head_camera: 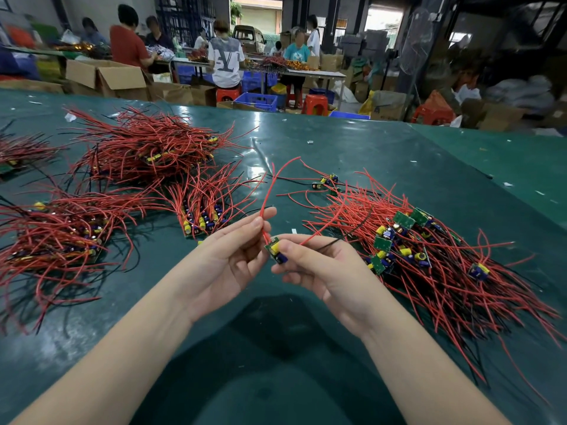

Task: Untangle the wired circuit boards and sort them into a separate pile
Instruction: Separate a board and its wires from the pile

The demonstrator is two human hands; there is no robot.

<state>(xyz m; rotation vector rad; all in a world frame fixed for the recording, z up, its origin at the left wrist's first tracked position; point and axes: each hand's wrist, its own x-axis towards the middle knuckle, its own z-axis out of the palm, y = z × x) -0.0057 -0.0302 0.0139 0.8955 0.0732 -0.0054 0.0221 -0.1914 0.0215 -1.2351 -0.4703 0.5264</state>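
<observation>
The small circuit board [275, 251] is held in the air just above the tabletop [383, 154], between the two hands and near the person's body. The right hand [319, 268] pinches the board itself with thumb and forefinger, the other fingers curled loosely under it. The left hand [233, 253] pinches the red wires [270, 191] just above the place where they leave the board.

The main risk, as I judge it, is at the solder joints: if the left hand pulls the wires away while the right hand keeps the board firm, a wire can tear off. A second risk is the thin black wire [329, 244], which runs from the board toward the tangled pile [429, 256] on the right (I cannot tell if it is free or caught there); if it is caught, lifting the board will drag other boards along. The pinch on the board is also small, so it may slip and fall.

The board's long axis runs diagonally, from upper left down to lower right, with the blue and yellow parts facing the person. Its red wires point up and away from the person, curving at the tips.

The sorted piles [202, 207] lie to the left, wires fanned away.
</observation>
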